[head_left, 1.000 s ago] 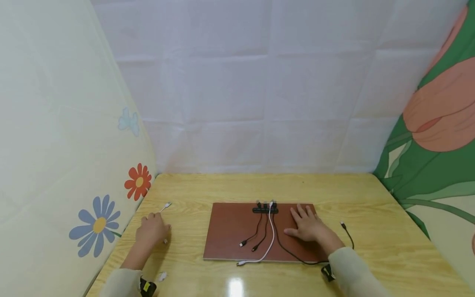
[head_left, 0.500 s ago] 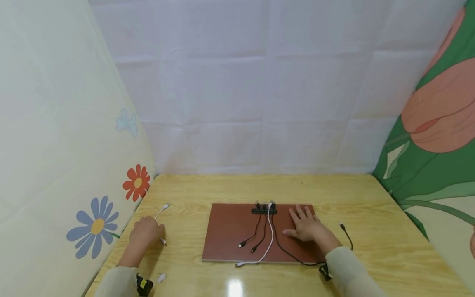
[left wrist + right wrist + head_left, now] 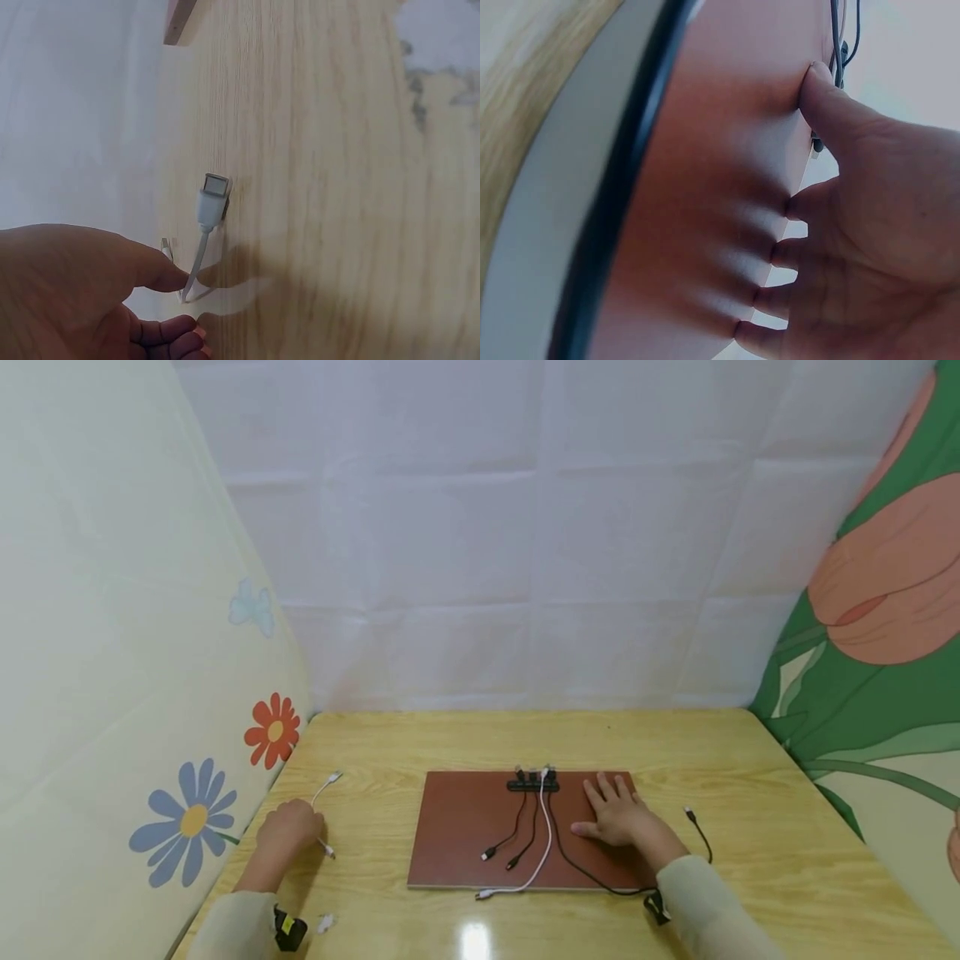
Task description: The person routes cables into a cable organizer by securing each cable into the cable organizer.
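Note:
A short white USB cable (image 3: 326,846) lies bent on the wooden table at the left. My left hand (image 3: 288,827) pinches it near the middle, thumb tip against the cord, other fingers curled under. One metal plug (image 3: 216,185) points up beyond the thumb in the left wrist view. My right hand (image 3: 618,817) rests palm down, fingers spread, on the right part of a reddish-brown board (image 3: 450,827). At the board's far edge a black cable holder (image 3: 532,786) carries several cables. A white cable (image 3: 548,835) and black cables (image 3: 519,822) run from it toward me.
A black plug (image 3: 691,814) on its cord lies right of the board. A small white patch (image 3: 325,923) shows on the table (image 3: 390,910) near the left wrist. White cloth (image 3: 450,568) stands behind, with flower-printed sheets (image 3: 180,693) along both sides.
My left hand has shifted slightly left and toward me, and more of the white cable's near plug shows. The right hand stays in place on the board.

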A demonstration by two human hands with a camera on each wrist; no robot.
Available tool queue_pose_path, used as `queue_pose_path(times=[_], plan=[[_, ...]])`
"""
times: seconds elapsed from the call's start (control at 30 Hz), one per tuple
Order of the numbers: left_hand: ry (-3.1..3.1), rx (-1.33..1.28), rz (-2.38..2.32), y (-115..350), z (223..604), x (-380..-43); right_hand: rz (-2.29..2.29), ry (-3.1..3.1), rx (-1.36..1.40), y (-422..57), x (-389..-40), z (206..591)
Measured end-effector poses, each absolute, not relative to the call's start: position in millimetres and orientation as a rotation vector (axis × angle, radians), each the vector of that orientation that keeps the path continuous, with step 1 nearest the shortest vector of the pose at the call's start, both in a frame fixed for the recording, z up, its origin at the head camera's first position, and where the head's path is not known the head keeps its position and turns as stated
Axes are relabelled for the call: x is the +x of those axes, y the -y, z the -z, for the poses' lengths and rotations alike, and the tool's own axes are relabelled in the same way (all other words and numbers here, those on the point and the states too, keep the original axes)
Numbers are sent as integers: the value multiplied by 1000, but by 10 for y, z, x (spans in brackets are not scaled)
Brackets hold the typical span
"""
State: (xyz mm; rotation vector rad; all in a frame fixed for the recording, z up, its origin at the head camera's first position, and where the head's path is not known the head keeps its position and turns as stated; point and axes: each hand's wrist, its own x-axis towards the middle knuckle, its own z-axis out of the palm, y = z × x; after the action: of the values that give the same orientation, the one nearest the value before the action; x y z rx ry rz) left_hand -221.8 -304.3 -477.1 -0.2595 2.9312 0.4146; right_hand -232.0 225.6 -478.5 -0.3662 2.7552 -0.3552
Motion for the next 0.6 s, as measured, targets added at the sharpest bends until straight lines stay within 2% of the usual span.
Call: queue_pose_path(times=[0.2, 0.6], plan=[[-2915, -232, -385, 3079, 4777, -2267, 345, -2763, -355, -2195, -2288, 4661], [-2895, -249, -436, 3109, 4807, -2297, 327, -2759, -349, -2180, -2286, 4658]])
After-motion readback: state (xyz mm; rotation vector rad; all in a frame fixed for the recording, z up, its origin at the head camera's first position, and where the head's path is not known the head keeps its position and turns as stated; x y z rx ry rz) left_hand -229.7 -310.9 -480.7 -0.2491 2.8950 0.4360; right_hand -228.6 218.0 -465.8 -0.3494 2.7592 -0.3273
